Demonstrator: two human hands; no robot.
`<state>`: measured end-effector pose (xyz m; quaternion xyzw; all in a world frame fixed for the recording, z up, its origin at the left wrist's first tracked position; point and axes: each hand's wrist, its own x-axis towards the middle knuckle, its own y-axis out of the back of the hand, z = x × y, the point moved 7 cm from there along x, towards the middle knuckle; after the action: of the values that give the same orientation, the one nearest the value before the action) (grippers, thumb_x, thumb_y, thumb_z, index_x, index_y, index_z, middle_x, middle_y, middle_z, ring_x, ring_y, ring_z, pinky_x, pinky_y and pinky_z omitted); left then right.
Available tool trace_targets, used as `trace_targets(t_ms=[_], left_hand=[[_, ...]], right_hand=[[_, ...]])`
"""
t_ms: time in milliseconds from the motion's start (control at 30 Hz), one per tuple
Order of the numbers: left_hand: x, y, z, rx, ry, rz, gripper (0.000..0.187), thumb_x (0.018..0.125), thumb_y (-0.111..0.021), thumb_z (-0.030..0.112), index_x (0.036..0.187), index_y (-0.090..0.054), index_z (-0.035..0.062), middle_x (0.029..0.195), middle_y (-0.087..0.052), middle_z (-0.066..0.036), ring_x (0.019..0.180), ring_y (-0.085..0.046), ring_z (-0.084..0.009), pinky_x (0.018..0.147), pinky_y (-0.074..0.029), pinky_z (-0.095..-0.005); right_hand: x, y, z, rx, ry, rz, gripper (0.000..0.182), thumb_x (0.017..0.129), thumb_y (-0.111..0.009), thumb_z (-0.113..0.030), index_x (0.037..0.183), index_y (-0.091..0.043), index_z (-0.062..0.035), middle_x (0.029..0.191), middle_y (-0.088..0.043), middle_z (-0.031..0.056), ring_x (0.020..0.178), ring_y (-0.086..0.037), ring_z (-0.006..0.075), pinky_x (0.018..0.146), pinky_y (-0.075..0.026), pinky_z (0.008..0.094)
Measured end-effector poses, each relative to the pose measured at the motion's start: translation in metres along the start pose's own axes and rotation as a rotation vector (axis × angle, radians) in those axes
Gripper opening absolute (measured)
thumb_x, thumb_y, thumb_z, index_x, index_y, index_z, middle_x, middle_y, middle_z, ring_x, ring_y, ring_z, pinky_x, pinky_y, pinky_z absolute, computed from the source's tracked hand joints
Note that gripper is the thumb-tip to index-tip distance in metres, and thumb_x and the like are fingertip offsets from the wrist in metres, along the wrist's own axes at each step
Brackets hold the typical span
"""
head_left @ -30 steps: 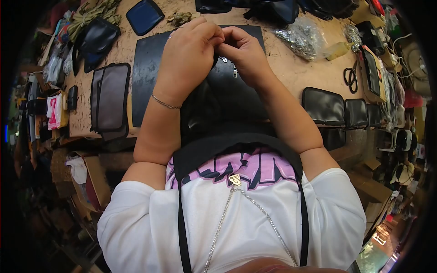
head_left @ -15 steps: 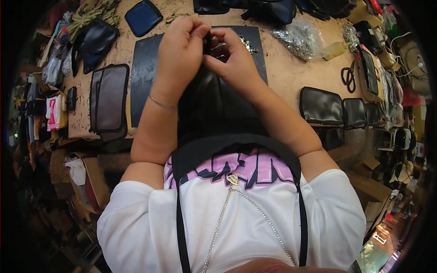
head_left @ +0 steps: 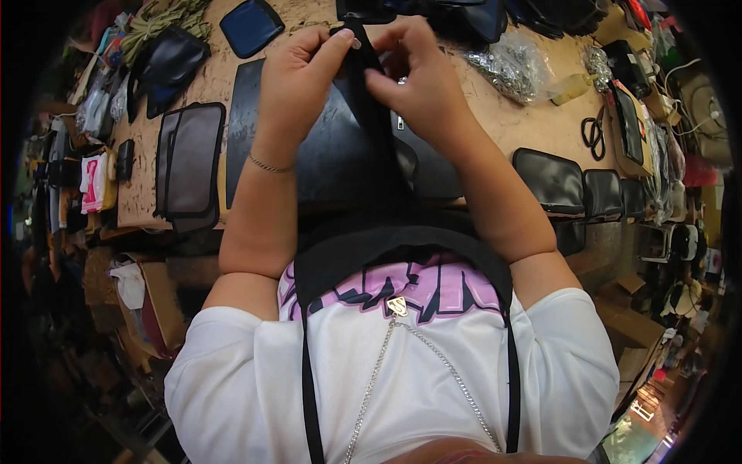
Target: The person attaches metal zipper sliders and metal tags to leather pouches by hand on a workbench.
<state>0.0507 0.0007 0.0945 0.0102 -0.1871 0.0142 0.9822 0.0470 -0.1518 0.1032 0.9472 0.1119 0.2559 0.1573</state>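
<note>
My left hand (head_left: pixel 305 81) is closed at the top of a long black fabric strip (head_left: pixel 376 116), pinching it between thumb and fingers. A small pale spot shows by the thumb tip. The strip hangs down toward my apron (head_left: pixel 386 224), over a dark board (head_left: pixel 317 155). My right hand (head_left: pixel 421 77) is just right of the strip, fingers bent and apart from the thumb, with the thumb tip right at the strip's edge. Below that hand a small silver zipper pull (head_left: pixel 400 121) shows on the board.
Grey mesh panels with black edging (head_left: pixel 189 162) lie on the left, a blue-black pouch (head_left: pixel 251 29) behind them. To the right are a plastic bag of metal parts (head_left: pixel 514 69), black scissors (head_left: pixel 593 138) and black pouches (head_left: pixel 549 182). A bundle of straps (head_left: pixel 166 27) sits at back left.
My hands have moved apart, the right one away to the right. The black piece now stretches as a narrow strip from my left hand, uncovering more of the board.
</note>
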Motion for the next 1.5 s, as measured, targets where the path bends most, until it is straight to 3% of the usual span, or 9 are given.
trace_targets(t_ms=[233,633,767,933,967,1133,1200,1267,1500], left_hand=[[-0.009,-0.002,-0.027,-0.129,0.112,0.137,0.027,0.095,-0.066,0.021,0.073,-0.061,0.0050,0.064,-0.051,0.007,0.059,-0.043,-0.0020,0.053,-0.034,-0.0203],[-0.009,0.003,-0.044,-0.254,0.159,0.231,0.026,0.097,-0.064,0.018,0.073,-0.060,0.0085,0.066,-0.050,0.007,0.058,-0.041,-0.0038,0.054,-0.034,-0.0199],[0.008,0.041,-0.037,-0.293,-0.044,0.500,0.022,0.100,-0.060,0.018,0.080,-0.060,0.0077,0.073,-0.057,0.005,0.065,-0.051,-0.0045,0.061,-0.044,-0.0224],[0.023,0.021,-0.027,-0.313,0.057,-0.008,0.020,0.100,-0.060,0.016,0.108,-0.065,-0.0015,0.098,-0.069,-0.007,0.088,-0.065,-0.0118,0.080,-0.052,-0.0240],[0.019,0.014,-0.010,0.104,-0.315,-0.128,0.027,0.099,-0.060,0.014,0.120,-0.063,-0.0024,0.110,-0.068,-0.006,0.102,-0.064,-0.0132,0.087,-0.051,-0.0251],[0.060,-0.001,-0.009,-0.239,0.129,-0.203,0.036,0.099,-0.064,0.033,0.122,-0.062,0.0043,0.088,-0.059,0.003,0.079,-0.057,-0.0063,0.073,-0.049,-0.0224],[0.116,0.059,-0.073,0.378,-0.189,-0.043,0.033,0.101,-0.055,0.028,0.117,-0.066,0.0011,0.111,-0.070,-0.007,0.103,-0.066,-0.0163,0.090,-0.050,-0.0302],[0.132,0.094,-0.110,1.372,0.018,-0.090,0.042,0.099,-0.053,0.039,0.119,-0.068,0.0045,0.120,-0.069,-0.011,0.115,-0.063,-0.0269,0.098,-0.048,-0.0363],[0.140,0.171,-0.245,1.352,0.097,-0.111,0.044,0.102,-0.045,0.038,0.131,-0.063,0.0109,0.143,-0.053,-0.013,0.132,-0.050,-0.0314,0.108,-0.041,-0.0414]], right_hand=[[-0.008,-0.008,-0.027,-0.523,0.658,0.151,0.030,0.081,-0.068,-0.010,0.109,-0.057,-0.0080,0.096,-0.062,0.0092,0.091,-0.062,0.0320,0.077,-0.052,0.0410],[-0.024,-0.012,-0.023,-0.693,0.909,0.104,0.012,0.078,-0.066,-0.012,0.090,-0.065,-0.0105,0.088,-0.061,0.0017,0.087,-0.061,0.0202,0.074,-0.051,0.0350],[-0.053,-0.027,-0.019,-0.519,0.835,-0.081,0.015,0.079,-0.071,-0.016,0.090,-0.064,-0.0097,0.090,-0.063,0.0024,0.089,-0.061,0.0222,0.076,-0.051,0.0353],[-0.017,0.006,-0.038,-0.130,0.586,-0.176,0.045,0.074,-0.083,-0.026,0.114,-0.067,-0.0109,0.113,-0.064,0.0083,0.105,-0.059,0.0315,0.094,-0.048,0.0433],[-0.003,0.019,-0.038,-0.238,0.575,-0.074,0.068,0.072,-0.085,-0.031,0.131,-0.059,-0.0129,0.127,-0.058,0.0122,0.117,-0.056,0.0336,0.105,-0.040,0.0461],[0.042,0.059,-0.006,-0.265,0.180,-0.373,0.038,0.085,-0.071,0.002,0.122,-0.065,-0.0027,0.110,-0.070,0.0064,0.099,-0.067,0.0137,0.088,-0.054,0.0277],[0.057,0.126,-0.005,-0.385,0.276,0.039,0.036,0.094,-0.068,-0.015,0.128,-0.063,-0.0048,0.117,-0.068,0.0093,0.101,-0.067,0.0119,0.081,-0.057,0.0300],[0.063,0.136,-0.075,-0.541,0.679,0.302,0.020,0.086,-0.055,0.012,0.101,-0.064,0.0031,0.097,-0.064,0.0124,0.087,-0.062,0.0224,0.080,-0.049,0.0287],[0.093,0.157,0.012,-0.920,0.433,0.074,0.047,0.078,-0.067,-0.001,0.125,-0.064,-0.0030,0.121,-0.065,0.0181,0.114,-0.060,0.0348,0.104,-0.044,0.0399]])
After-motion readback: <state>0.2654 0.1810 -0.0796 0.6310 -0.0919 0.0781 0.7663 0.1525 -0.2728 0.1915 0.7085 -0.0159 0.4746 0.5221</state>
